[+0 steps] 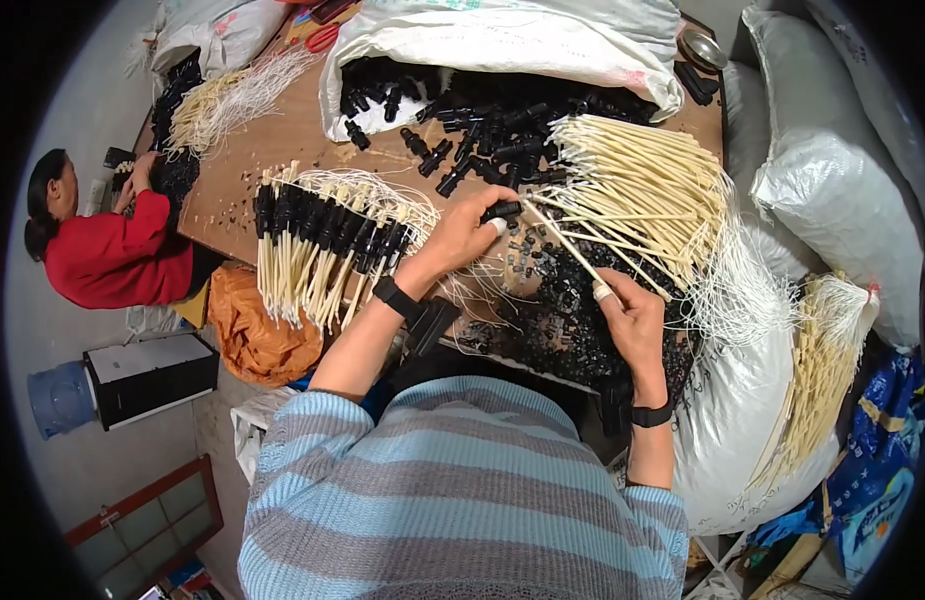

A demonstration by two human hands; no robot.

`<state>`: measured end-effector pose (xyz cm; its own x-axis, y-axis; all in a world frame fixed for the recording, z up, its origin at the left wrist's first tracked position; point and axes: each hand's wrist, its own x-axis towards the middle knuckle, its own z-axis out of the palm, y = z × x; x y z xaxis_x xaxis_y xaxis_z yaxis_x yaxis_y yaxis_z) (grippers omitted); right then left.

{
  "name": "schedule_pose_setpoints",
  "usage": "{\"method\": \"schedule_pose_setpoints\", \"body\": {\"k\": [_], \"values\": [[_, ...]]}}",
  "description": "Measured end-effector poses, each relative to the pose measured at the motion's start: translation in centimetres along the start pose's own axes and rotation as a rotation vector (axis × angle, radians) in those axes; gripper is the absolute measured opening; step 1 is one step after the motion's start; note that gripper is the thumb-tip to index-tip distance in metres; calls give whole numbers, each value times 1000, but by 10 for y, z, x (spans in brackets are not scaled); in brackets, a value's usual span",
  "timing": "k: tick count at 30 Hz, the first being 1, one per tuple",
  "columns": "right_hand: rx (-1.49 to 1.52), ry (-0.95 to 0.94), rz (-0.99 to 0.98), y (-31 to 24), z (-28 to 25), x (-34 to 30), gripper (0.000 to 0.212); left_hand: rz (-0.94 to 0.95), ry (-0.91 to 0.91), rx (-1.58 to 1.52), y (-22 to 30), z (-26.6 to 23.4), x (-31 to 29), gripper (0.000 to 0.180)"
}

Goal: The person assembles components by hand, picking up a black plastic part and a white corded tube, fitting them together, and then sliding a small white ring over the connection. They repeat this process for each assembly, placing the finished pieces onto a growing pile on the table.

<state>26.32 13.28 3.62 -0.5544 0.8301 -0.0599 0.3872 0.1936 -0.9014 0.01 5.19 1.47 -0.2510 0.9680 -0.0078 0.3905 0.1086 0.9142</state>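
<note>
My left hand [461,236] is closed on a short black plastic fitting [502,211], pinched between thumb and fingers. My right hand [635,318] grips the lower end of a thin cream-coloured stick [565,243]. The stick's upper end points at the fitting and lies close to it; whether they touch I cannot tell. To the right lies a large bundle of similar cream sticks [648,190] with white strings [748,300] trailing off it. On the left, a row of sticks with black fittings on them [328,235] rests on the brown table [238,185].
Loose black fittings [453,165] spill from an open white sack [503,40] at the back. Small black pieces [573,310] cover the table's near edge. Stuffed sacks [833,190] stand at the right. A co-worker in red [123,250] sits at the far left, by an orange sack [263,325].
</note>
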Motion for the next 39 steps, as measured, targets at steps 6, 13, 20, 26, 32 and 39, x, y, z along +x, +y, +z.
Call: {"method": "schedule_pose_setpoints", "body": {"k": [6, 13, 20, 26, 32, 39], "values": [[-420, -121, -377, -12, 5, -3, 19, 532, -231, 284, -13, -3, -3, 40], [-503, 164, -398, -19, 46, 13, 25, 702, -124, 529, 55, 28, -21, 45], [964, -188, -57, -15, -16, 3, 12, -248, 78, 215, -3, -3, -25, 23], [-297, -132, -253, -22, 52, -3, 17, -161, 43, -164, 21, 39, -24, 30], [-341, 27, -356, -12, 55, -2, 11, 97, 115, 375, 14, 35, -34, 36], [-288, 128, -329, -15, 51, 3, 13, 130, 41, 516, 19, 27, -35, 38]]}}
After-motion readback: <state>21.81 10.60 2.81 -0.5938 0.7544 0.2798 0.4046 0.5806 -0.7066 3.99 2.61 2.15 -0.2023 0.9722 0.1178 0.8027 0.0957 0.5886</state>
